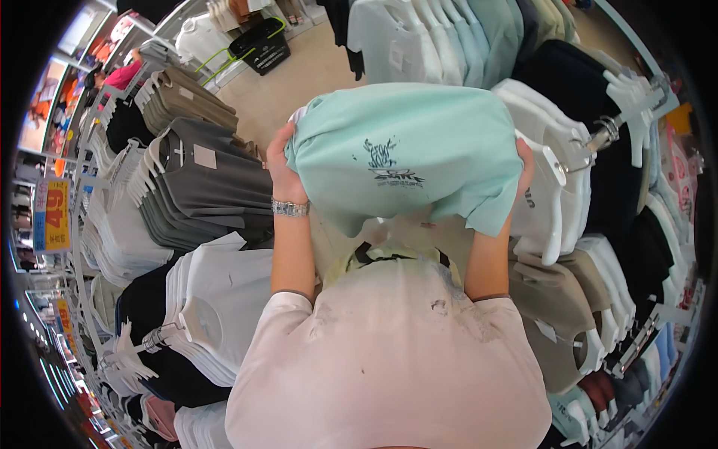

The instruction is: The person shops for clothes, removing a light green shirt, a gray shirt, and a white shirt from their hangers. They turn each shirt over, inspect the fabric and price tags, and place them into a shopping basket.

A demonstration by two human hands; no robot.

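A mint-green T-shirt (449, 142) with a dark printed design is stretched out in front of me, held up between both hands. My left hand (283, 159) grips its left side, with the fingers partly behind the cloth; a metal watch (290, 208) is on that wrist. At the opposite side my right hand (525, 166) holds the shirt, most of its fingers hidden behind the fabric. The lower edge of the cloth hangs loose and folded. White shirts on hangers (550, 165) are close beside my right hand.
Grey shirts (213, 179) and white shirts (224, 299) hang on racks at the left. Pale shirts (419, 45) hang ahead, and beige ones (550, 299) at the right. A black shopping basket (262, 52) stands on the floor. An orange price sign (57, 215) hangs at far left.
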